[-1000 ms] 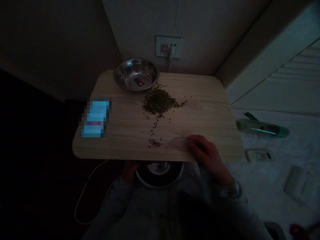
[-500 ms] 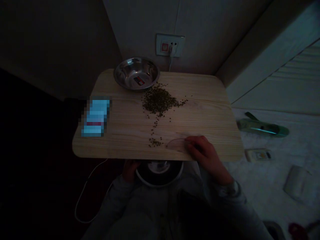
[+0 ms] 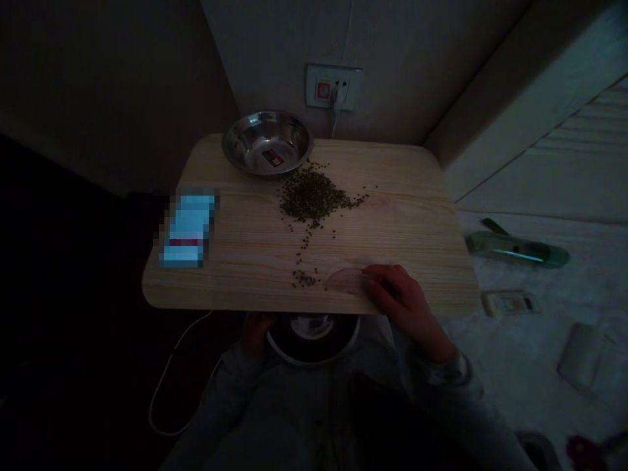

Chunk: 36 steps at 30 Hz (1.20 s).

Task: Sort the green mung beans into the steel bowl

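Note:
My right hand (image 3: 396,293) rests at the front edge of the wooden board top (image 3: 235,261), closed on a clear, thin, curved scraper (image 3: 346,280). Just left of the scraper lies a small scatter of green beans (image 3: 305,279), like mung beans. A thin trail of beans leads back to a larger pile (image 3: 314,194) in the middle of the board. Below the front edge, my left hand (image 3: 255,332) grips the left side of a round dark bowl (image 3: 294,350) with a pale rim. The board's edge hides part of that bowl and some left fingers.
A steel bowl (image 3: 267,140) stands at the back left, next to the bean pile. A blurred phone (image 3: 189,229) with a lit screen lies at the left. Behind is a wall socket (image 3: 334,87) with a plug. A green bottle-like object (image 3: 520,250) lies on the right.
Almost nothing differs. The scraper's tilt has changed slightly in my right hand, while the beans and my left hand look the same.

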### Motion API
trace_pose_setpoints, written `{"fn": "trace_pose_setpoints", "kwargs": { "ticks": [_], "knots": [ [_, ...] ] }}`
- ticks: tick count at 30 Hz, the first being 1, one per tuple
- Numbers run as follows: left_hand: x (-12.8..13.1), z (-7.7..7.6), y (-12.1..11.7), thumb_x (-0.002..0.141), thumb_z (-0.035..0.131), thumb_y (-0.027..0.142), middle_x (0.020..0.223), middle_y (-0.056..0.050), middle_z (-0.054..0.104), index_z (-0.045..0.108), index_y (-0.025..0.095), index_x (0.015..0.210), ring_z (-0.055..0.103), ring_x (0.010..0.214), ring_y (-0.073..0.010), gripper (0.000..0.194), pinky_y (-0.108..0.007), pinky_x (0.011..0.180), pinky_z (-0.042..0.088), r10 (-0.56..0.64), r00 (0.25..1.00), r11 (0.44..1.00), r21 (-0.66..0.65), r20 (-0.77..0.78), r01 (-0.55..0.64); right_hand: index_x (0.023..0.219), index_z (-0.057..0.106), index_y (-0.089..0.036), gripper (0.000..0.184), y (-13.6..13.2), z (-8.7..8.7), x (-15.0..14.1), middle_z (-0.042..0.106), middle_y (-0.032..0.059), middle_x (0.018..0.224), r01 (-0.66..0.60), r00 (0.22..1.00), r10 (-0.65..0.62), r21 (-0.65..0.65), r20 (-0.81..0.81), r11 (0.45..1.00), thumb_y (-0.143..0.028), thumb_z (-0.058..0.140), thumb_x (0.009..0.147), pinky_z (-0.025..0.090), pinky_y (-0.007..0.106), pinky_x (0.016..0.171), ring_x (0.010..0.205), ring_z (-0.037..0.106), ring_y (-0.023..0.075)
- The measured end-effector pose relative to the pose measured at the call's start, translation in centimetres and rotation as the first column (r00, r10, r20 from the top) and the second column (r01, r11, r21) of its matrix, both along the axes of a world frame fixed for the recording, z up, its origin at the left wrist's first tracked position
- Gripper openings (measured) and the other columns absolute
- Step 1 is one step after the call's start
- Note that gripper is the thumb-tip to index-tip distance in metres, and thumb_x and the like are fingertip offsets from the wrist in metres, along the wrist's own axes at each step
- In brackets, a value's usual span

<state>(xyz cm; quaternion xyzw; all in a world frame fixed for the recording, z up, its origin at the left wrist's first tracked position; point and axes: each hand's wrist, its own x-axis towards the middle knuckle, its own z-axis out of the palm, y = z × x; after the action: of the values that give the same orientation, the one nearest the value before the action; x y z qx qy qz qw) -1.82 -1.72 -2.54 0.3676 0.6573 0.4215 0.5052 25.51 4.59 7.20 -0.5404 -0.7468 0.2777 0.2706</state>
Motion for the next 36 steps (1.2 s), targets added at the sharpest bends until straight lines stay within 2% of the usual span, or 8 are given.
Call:
{"fn": "trace_pose_setpoints", "kwargs": {
  "ticks": [7,14,19,23,31,36],
  "knots": [
    [0.0,0.0,0.0,0.054,0.058,0.032,0.093,-0.005,0.068,0.068,0.020,0.077,0.054,0.100,-0.0299,0.027,-0.043,0.093,0.036,0.018,0.998,1.000,-0.002,-0.067,-0.018,0.097,0.058,-0.019,0.021,0.0,0.0,-0.1,0.062,0.0053,0.080,-0.028,0.999,0.027,0.028,0.020,0.999,-0.028,0.046,0.082,0.043,0.032,0.066,0.075,0.052,0.0178],
    [0.0,0.3,0.0,0.054,0.057,0.032,0.088,-0.004,0.069,0.068,0.021,0.076,0.056,0.095,-0.0289,0.027,-0.043,0.090,0.038,0.020,0.996,1.000,0.010,-0.082,-0.020,0.096,0.057,-0.019,0.019,-0.4,0.4,-0.5,0.061,0.0038,0.072,-0.114,0.993,0.112,0.042,0.044,0.993,-0.025,0.044,0.082,0.041,0.033,0.066,0.069,0.053,0.0169],
    [0.0,0.5,0.0,0.055,0.058,0.032,0.088,-0.004,0.069,0.068,0.019,0.077,0.056,0.096,-0.0290,0.028,-0.042,0.089,0.039,0.037,0.997,0.999,0.000,-0.071,-0.037,0.097,0.057,-0.020,0.020,-1.1,0.5,-0.9,0.064,0.0060,0.087,-0.178,0.983,0.177,0.030,0.038,0.984,-0.024,0.044,0.082,0.040,0.035,0.071,0.076,0.055,0.0181],
    [0.0,0.6,0.1,0.056,0.056,0.031,0.085,-0.004,0.069,0.068,0.021,0.075,0.057,0.094,-0.0284,0.024,-0.042,0.088,0.041,-0.001,0.997,1.000,0.010,-0.076,0.002,0.096,0.058,-0.021,0.020,-1.4,0.8,-1.3,0.065,0.0055,0.087,-0.216,0.976,0.216,0.019,0.025,0.976,-0.024,0.044,0.082,0.040,0.035,0.071,0.076,0.056,0.0179],
    [0.1,0.6,0.2,0.053,0.057,0.033,0.084,-0.004,0.070,0.068,0.019,0.072,0.058,0.090,-0.0287,0.026,-0.042,0.086,0.041,0.019,0.999,1.000,-0.009,-0.048,-0.020,0.099,0.056,-0.020,0.021,-1.5,0.6,-1.8,0.062,0.0045,0.074,-0.122,0.993,0.122,0.014,-0.007,0.992,-0.025,0.043,0.082,0.041,0.033,0.066,0.070,0.054,0.0171],
    [0.1,1.0,0.2,0.055,0.057,0.031,0.079,-0.005,0.070,0.067,0.021,0.063,0.059,0.089,-0.0287,0.016,-0.043,0.086,0.041,-0.007,0.993,1.000,0.017,-0.114,0.009,0.100,0.055,-0.019,0.022,-1.5,0.6,-3.1,0.059,0.0032,0.066,-0.126,0.991,0.126,0.024,-0.032,0.992,-0.023,0.043,0.081,0.041,0.031,0.062,0.065,0.053,0.0162]
  ]
}}
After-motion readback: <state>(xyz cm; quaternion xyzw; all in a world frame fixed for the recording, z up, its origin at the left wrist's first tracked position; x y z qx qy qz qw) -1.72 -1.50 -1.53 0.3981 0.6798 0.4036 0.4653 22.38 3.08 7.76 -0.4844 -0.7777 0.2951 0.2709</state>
